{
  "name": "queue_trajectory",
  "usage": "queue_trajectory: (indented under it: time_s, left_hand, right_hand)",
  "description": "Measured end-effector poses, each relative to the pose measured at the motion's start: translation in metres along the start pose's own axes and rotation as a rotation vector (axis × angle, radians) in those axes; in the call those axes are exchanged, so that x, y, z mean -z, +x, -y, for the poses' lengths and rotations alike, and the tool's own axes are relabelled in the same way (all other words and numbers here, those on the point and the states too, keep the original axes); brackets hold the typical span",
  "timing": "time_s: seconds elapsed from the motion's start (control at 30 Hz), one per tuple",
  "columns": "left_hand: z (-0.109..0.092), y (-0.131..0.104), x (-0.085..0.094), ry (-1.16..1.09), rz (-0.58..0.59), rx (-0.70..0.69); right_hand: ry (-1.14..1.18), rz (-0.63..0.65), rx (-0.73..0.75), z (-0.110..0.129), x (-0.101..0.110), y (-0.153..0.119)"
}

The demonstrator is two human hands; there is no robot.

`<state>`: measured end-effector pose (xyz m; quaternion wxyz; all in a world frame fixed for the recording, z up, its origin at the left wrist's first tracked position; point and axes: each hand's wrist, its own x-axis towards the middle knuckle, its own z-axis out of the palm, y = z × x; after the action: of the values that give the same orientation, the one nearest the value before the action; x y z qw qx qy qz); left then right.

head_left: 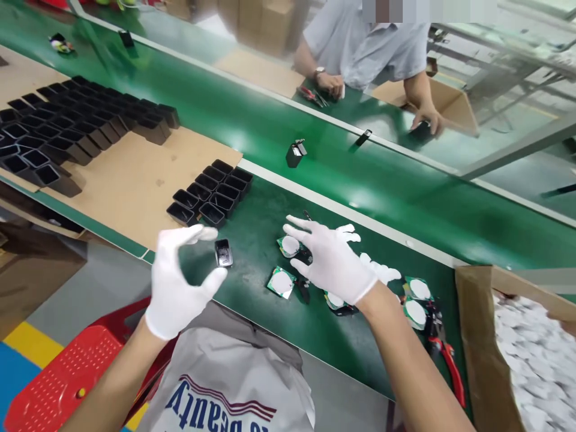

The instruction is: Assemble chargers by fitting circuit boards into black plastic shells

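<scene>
My left hand (182, 285), in a white glove, is held with thumb and fingers apart and nothing between them. Just right of its fingertips a small black case (224, 253) stands on the green work surface, its open top facing me. My right hand (330, 258), also gloved in white, is spread over several small green circuit boards with round white pads. One board (282, 282) lies below its fingers, and another board (289, 245) is beside the fingertips. The right hand partly hides other boards and some white pieces (380, 268).
Black cases (216, 192) stand grouped at the cardboard's edge, with many more cases (67, 120) at left. Red-handled pliers (445, 354) lie at right beside a carton (477, 336) of white pieces. A green conveyor (270, 132) carries a case (296, 154); a co-worker (364, 48) sits opposite.
</scene>
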<state>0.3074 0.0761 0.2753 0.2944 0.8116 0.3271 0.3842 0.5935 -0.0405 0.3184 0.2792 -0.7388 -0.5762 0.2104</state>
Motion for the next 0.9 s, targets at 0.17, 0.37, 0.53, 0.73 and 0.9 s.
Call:
queue_trajectory:
  time_s: [0.17, 0.37, 0.53, 0.73, 0.9]
  left_hand:
    - [0.027, 0.002, -0.025, -0.071, 0.22, 0.042]
    - [0.039, -0.005, -0.038, -0.048, 0.304, 0.157]
    - [0.04, -0.007, -0.044, 0.0, 0.261, 0.134]
    - [0.035, -0.008, -0.04, -0.146, 0.233, 0.192]
    - [-0.001, -0.016, -0.034, -0.435, 0.229, 0.23]
  right_hand:
    - [-0.379, 0.213, -0.129, -0.03, -0.026, 0.038]
    - [-0.559, 0.024, -0.351, -0.04, -0.004, 0.043]
    - [-0.489, 0.072, -0.254, -0.051, 0.015, 0.031]
    - [-0.235, 0.133, -0.047, -0.066, 0.005, 0.02]
    - [-0.271, -0.098, -0.167, -0.07, -0.014, 0.006]
